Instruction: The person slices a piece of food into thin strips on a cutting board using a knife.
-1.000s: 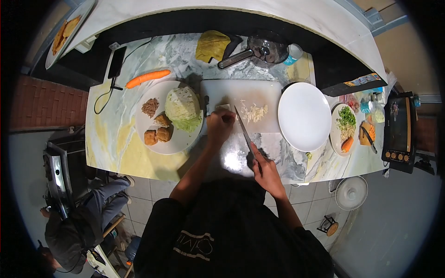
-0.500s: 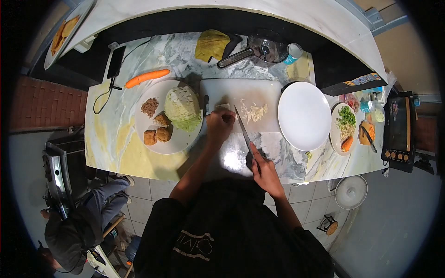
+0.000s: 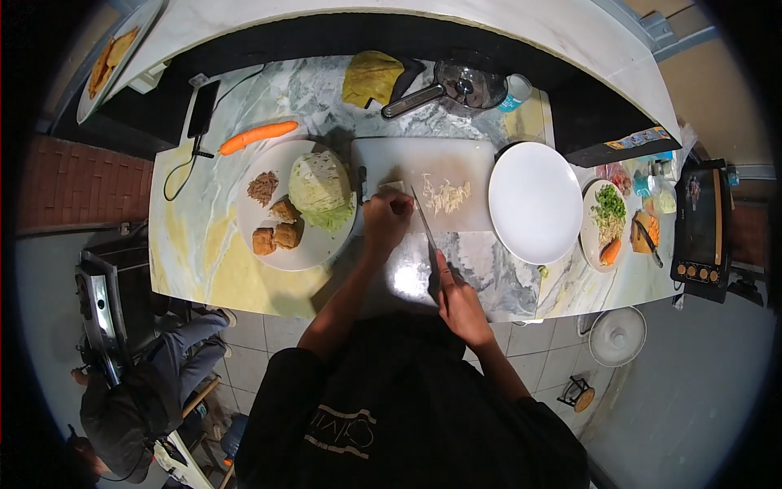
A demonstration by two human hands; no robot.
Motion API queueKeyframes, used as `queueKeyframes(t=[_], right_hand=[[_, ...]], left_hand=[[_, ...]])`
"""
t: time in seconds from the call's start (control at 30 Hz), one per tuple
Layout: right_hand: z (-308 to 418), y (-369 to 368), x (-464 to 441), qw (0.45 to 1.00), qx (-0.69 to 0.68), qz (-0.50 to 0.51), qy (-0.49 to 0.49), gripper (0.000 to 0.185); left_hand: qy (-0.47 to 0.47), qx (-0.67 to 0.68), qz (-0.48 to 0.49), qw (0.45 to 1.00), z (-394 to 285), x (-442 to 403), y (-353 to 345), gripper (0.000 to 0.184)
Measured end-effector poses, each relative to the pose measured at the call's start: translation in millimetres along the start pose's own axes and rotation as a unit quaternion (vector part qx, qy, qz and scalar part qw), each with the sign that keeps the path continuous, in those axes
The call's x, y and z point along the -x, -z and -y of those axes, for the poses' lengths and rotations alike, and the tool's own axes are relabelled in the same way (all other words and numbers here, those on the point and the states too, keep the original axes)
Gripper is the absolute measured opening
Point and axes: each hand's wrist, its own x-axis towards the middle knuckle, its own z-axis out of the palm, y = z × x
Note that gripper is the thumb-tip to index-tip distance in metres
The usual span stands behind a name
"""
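Note:
My right hand (image 3: pixel 464 310) is wrapped around the handle of a long knife (image 3: pixel 428 226), its blade slanting up and left over the white cutting board (image 3: pixel 472 155). Beside the blade, my left hand (image 3: pixel 387 216) has its fingers bunched on a small pale piece of food (image 3: pixel 393 187), mostly covered by them. Thin pale strips (image 3: pixel 446 196) lie to the right of the blade on the board. Left of the board stands a large plate (image 3: pixel 297 257) with a cabbage (image 3: pixel 319 186), brown fried chunks (image 3: pixel 285 236) and a brown shredded heap (image 3: pixel 262 187).
A white plate (image 3: pixel 535 204) adjoins the board's right side. Farther right are a plate of chopped greens (image 3: pixel 608 204) and another knife (image 3: pixel 648 238). Behind lie a carrot (image 3: pixel 259 137), phone (image 3: pixel 204 110), cloth (image 3: pixel 371 80) and lidded pan (image 3: pixel 471 85). A person (image 3: pixel 122 416) sits at lower left.
My right hand and the knife have drawn slightly back toward my body. My left hand stays at the same spot on the board.

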Motion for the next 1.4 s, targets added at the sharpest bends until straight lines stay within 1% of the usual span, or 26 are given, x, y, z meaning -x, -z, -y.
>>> queueKeyframes(t=[0.07,0.1,0.17,0.3,0.37,0.4,0.47,0.5,0.57,0.63,0.73,0.8,0.9,0.97,1.0,1.07,1.1,1.17,1.2,1.27,1.3,1.37,1.4], right_hand=[[0.9,-3.7,0.7,0.997,0.069,-0.002,0.016,0.076],[1.8,-4.0,0.3,0.997,0.069,-0.002,0.017,0.076],[4.1,-2.5,-0.6,0.998,0.051,0.025,-0.014,0.079],[12.5,8.8,-1.6,0.998,0.048,0.032,-0.024,0.080],[10.9,13.7,-1.6,0.998,0.050,0.021,-0.015,0.077],[9.2,15.8,-1.8,0.998,0.049,0.021,-0.013,0.077],[5.6,19.8,-2.3,0.999,-0.001,0.027,-0.032,0.073],[3.1,17.9,-2.3,1.000,-0.011,0.001,-0.023,0.069],[-0.7,17.9,-0.7,0.999,-0.033,-0.012,-0.019,0.067],[-0.5,19.5,-0.4,0.998,-0.056,-0.025,-0.016,0.065],[-1.0,22.6,1.4,0.996,-0.069,-0.039,-0.041,0.062],[-7.1,17.5,0.2,0.991,-0.083,-0.099,-0.018,0.061],[-15.0,15.2,1.1,0.992,-0.078,-0.096,-0.026,0.061],[-14.1,15.2,0.4,0.991,-0.082,-0.099,-0.026,0.061],[-13.1,15.1,-0.2,0.991,-0.085,-0.099,-0.028,0.060],[-11.9,14.3,-1.7,0.990,-0.084,-0.107,-0.024,0.059],[-11.3,13.7,-2.5,0.990,-0.083,-0.112,-0.022,0.059],[-11.7,11.0,-3.8,0.989,-0.090,-0.113,-0.023,0.058],[-12.3,9.9,-4.3,0.989,-0.096,-0.113,-0.028,0.058],[-13.6,8.4,-5.8,0.988,-0.096,-0.116,-0.019,0.057],[-13.3,7.2,-6.3,0.988,-0.098,-0.121,-0.013,0.057],[-12.7,7.1,-7.0,0.989,-0.096,-0.115,-0.021,0.057],[-12.9,7.4,-7.3,0.989,-0.093,-0.111,-0.030,0.057]], left_hand=[[0.004,0.012,0.001,1.000,-2.1,0.6,0.6,0.004],[0.004,0.012,0.000,1.000,-4.0,0.9,1.7,0.004],[-0.003,0.015,0.000,1.000,-7.8,0.7,3.6,0.005],[-0.013,-0.013,-0.004,1.000,0.5,0.9,0.0,0.005],[-0.037,0.014,-0.021,0.999,1.8,0.7,0.2,0.006],[-0.038,0.013,-0.022,0.999,1.7,0.5,1.9,0.006],[-0.005,0.034,-0.009,0.999,1.7,0.4,5.6,0.007],[-0.006,0.034,-0.010,0.999,2.6,0.4,6.8,0.007],[-0.019,0.036,0.009,0.999,4.1,0.1,7.6,0.008],[-0.014,0.048,0.015,0.999,2.5,0.7,6.2,0.008],[-0.004,0.061,0.026,0.998,-0.7,2.1,3.0,0.008],[-0.001,0.059,0.031,0.998,-2.9,2.5,3.7,0.008],[-0.008,0.054,0.043,0.998,-7.2,0.5,7.3,0.007],[0.005,0.130,0.071,0.989,-8.6,-1.6,13.2,0.008],[0.004,0.130,0.071,0.989,-8.8,-2.6,15.3,0.008],[0.071,0.216,0.107,0.968,-9.4,-5.7,19.3,0.010],[0.069,0.216,0.106,0.968,-7.9,-6.9,20.7,0.010],[0.116,0.300,0.126,0.939,-3.7,-7.6,23.3,0.012],[0.115,0.300,0.124,0.939,-6.1,-6.3,28.2,0.012],[0.116,0.367,0.141,0.912,-9.4,-0.7,40.6,0.013],[0.117,0.367,0.138,0.913,-6.0,1.9,46.3,0.013],[0.103,0.291,0.131,0.942,1.4,6.7,57.1,0.015],[0.103,0.289,0.129,0.943,4.2,9.4,59.8,0.015]])
